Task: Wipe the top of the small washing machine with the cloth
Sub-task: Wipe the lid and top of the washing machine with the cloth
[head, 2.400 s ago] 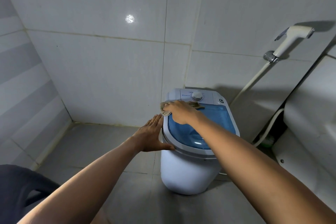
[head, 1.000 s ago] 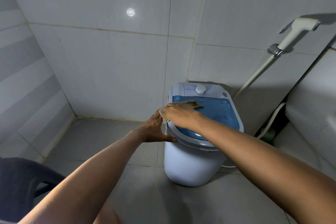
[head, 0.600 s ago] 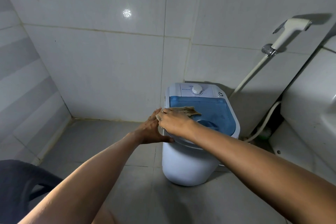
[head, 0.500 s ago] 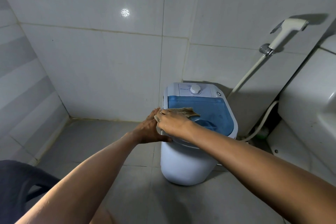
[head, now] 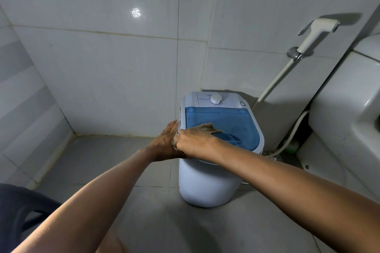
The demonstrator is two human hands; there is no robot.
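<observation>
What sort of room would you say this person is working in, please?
Most likely a small bathroom: tiled walls and floor, a white handheld sprayer with its hose on the wall, and what looks like a toilet at the right, beside the small washing machine.

Small washing machine [head: 209, 183]: white rounded tub, upright on grey floor tiles, back against tiled wall. Top carries translucent blue lid [head: 236, 123], closed, with white control strip behind it and round white dial [head: 216, 99] at strip's middle. Cloth [head: 207, 128]: brownish, frayed, crumpled, lying on lid near washing machine's front-left edge, one ragged corner spread toward lid's middle.
</observation>
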